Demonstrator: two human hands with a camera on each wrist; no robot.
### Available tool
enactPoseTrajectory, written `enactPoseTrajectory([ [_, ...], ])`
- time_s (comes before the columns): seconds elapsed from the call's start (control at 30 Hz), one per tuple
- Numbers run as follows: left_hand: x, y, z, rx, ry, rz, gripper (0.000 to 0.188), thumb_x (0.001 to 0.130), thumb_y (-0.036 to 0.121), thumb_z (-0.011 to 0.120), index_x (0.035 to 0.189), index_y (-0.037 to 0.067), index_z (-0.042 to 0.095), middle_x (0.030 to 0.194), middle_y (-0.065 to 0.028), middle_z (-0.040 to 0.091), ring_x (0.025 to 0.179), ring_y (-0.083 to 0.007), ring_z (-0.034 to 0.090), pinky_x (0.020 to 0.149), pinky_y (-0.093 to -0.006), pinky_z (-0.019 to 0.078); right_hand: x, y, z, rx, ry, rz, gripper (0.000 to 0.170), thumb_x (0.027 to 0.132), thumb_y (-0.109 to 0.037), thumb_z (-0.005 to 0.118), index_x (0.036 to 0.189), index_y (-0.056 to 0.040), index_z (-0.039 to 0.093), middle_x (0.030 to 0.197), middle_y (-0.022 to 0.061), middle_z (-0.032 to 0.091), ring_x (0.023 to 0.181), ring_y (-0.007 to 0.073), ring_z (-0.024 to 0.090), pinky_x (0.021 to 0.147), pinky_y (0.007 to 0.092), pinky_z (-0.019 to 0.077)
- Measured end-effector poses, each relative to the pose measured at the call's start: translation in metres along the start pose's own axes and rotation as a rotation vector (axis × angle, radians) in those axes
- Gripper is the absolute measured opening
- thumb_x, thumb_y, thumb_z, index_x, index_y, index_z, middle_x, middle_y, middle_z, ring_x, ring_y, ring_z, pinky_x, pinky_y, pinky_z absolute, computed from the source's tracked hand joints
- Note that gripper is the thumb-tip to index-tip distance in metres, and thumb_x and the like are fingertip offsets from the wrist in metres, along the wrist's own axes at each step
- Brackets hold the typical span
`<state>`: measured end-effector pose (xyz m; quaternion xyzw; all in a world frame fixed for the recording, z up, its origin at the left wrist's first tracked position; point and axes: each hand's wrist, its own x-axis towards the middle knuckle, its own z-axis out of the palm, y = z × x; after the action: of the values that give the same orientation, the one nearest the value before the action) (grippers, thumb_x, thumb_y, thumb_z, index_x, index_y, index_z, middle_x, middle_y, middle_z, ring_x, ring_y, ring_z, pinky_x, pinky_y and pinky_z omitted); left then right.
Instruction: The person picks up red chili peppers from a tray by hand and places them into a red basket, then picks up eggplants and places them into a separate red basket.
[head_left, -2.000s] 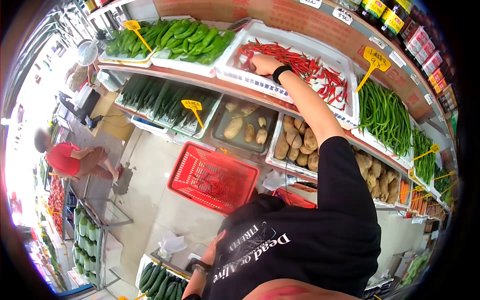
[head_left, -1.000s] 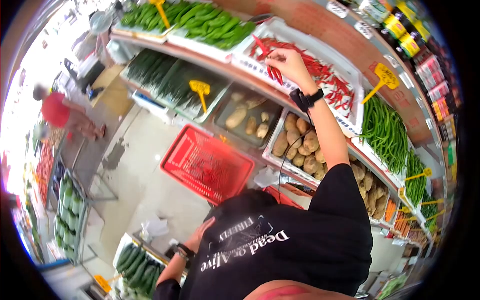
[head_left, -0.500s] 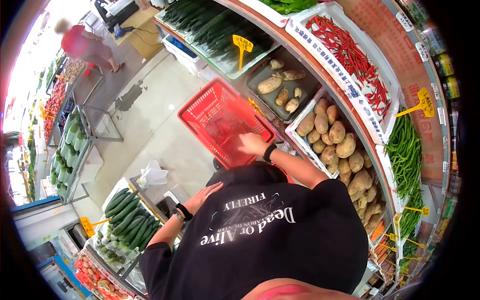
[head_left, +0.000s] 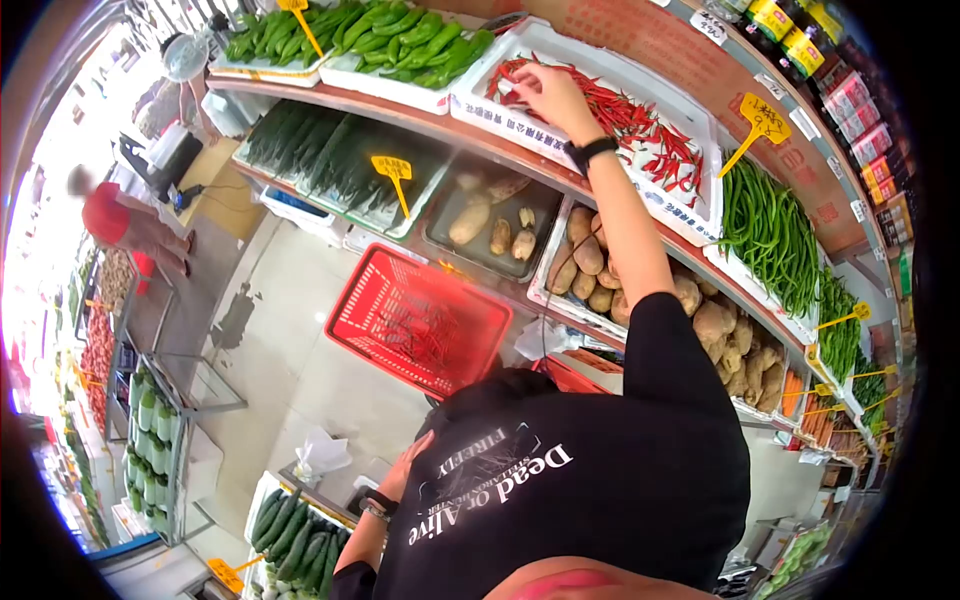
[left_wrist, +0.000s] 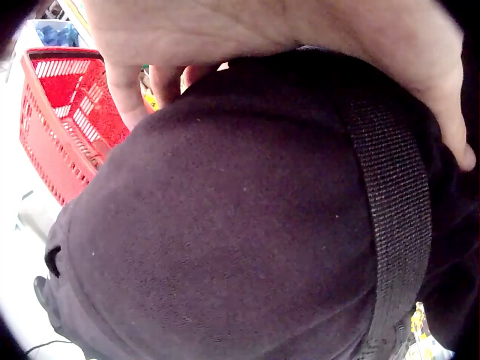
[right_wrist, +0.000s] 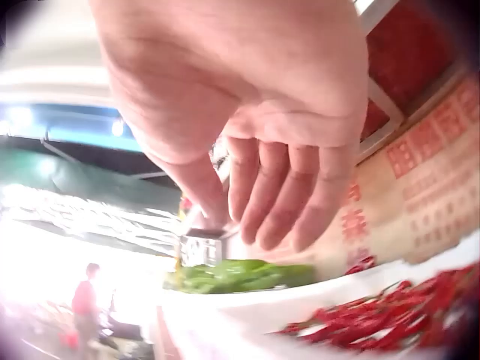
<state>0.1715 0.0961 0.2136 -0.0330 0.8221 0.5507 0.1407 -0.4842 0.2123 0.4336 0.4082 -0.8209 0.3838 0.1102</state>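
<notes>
My right hand (head_left: 548, 95) is over the near left end of the white foam tray (head_left: 462, 108) of red chilies (head_left: 630, 120). In the right wrist view its fingers (right_wrist: 281, 195) hang loosely bent above the chili level, and no chili shows between them. The left hand (head_left: 408, 468) lies at the side of the black T-shirt. From the left wrist, its palm and spread fingers rest on dark fabric (left_wrist: 225, 225) crossed by a webbing strap (left_wrist: 394, 202). A red basket (head_left: 345, 318) stands below the shelf with red chilies (head_left: 430, 330) in it.
Green peppers (head_left: 410, 40) fill trays left of the chilies; long green beans or chilies (head_left: 765, 235) lie right. Beneath are cucumbers (head_left: 320, 165), lotus roots (head_left: 470, 222) and potatoes (head_left: 590, 262). A yellow price sign (head_left: 757, 120) sticks up. Another person (head_left: 110, 215) stands far left.
My right hand lifted chilies from the tray, reached down into the red basket, and is back over the tray. The left hand stays on the dark fabric while the head view swung.
</notes>
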Motion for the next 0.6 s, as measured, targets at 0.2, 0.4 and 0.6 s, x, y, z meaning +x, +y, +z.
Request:
enactPoseTrajectory([
  [0.2,0.0,-0.006,0.0,-0.044,0.021,0.055,0.066,0.103,0.047,0.036,0.153,0.005,0.031,0.154,-0.0207,0.037,0.142,-0.0345,0.037,0.118,-0.0422,0.027,0.032,0.083,-0.001,-0.442,-0.128,-0.018,0.026,0.079,-0.023,0.073,0.102,-0.0115,0.07,0.099,0.014,0.072,0.097,0.0333,0.067,0.081,0.0459,0.0528],
  [0.4,0.0,-0.013,0.003,-0.06,0.044,0.069,0.063,0.104,0.042,0.037,0.152,0.002,0.032,0.154,-0.0212,0.037,0.142,-0.034,0.037,0.118,-0.041,0.0271,0.047,0.087,0.019,-0.611,-0.242,0.129,0.016,0.078,-0.015,0.067,0.09,-0.0089,0.075,0.096,0.0188,0.071,0.092,0.0358,0.07,0.078,0.0484,0.0543],
  [0.6,-0.003,-0.03,0.015,-0.116,0.094,0.096,0.062,0.104,0.04,0.038,0.151,0.001,0.033,0.154,-0.0214,0.038,0.142,-0.0338,0.037,0.118,-0.0402,0.0271,0.046,0.093,0.05,-0.71,-0.059,0.12,0.013,0.077,-0.012,0.064,0.081,-0.0044,0.074,0.088,0.0199,0.071,0.084,0.0361,0.07,0.074,0.0468,0.0558],
])
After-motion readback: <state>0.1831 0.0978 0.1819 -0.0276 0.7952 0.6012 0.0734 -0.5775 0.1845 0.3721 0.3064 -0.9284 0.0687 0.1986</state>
